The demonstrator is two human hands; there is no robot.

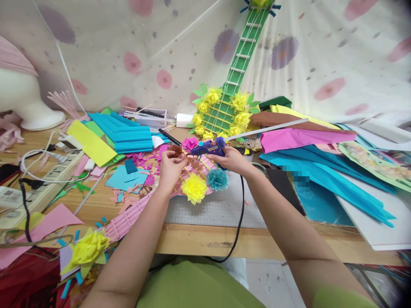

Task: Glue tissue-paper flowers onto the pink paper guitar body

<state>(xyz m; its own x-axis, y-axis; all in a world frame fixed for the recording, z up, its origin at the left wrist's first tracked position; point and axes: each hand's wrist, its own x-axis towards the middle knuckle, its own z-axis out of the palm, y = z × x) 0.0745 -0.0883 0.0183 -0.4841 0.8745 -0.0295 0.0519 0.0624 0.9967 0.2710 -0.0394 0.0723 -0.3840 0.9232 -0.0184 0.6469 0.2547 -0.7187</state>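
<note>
My right hand (231,159) is wrapped round a purple-blue hot glue gun (208,147), its nozzle pointing left. My left hand (171,167) pinches a brown paper flower (175,151) close to the nozzle. Beneath both hands lies a pink paper guitar (126,218), its neck running toward the lower left. On its body sit a yellow paper flower (194,188), a teal paper flower (218,179) and a magenta paper flower (190,143). Another yellow flower (88,248) is on the guitar's head. The glue gun's black cord (240,214) hangs over the table's front edge.
A green paper guitar (239,70) with yellow flowers leans against the curtain. Blue crepe paper (128,132) and paper scraps cover the left; a power strip (41,188) with cables lies beyond. Coloured paper sheets (308,141) are piled right. A grey cutting mat (199,211) lies under the guitar.
</note>
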